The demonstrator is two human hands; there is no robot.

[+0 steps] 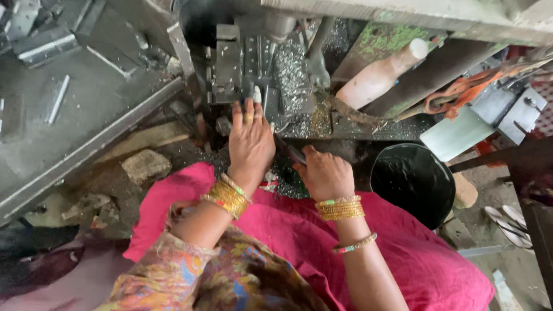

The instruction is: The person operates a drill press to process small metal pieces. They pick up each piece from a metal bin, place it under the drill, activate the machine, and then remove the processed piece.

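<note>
Left hand (250,142) fingers spread against the press die (240,68); right hand (325,174) fisted beside black bucket (413,182).

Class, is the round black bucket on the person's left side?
No: the round black bucket sits beside the right hand, on the person's right.

Grimy metal workshop: press machine (243,62), heaped metal shavings (289,76), scattered offcuts (44,43)

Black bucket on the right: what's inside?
The black bucket shows only a dark, glossy interior; whether that is liquid or bare wall cannot be told. No parts are visible in it. Its far bottom is in shadow.
</note>
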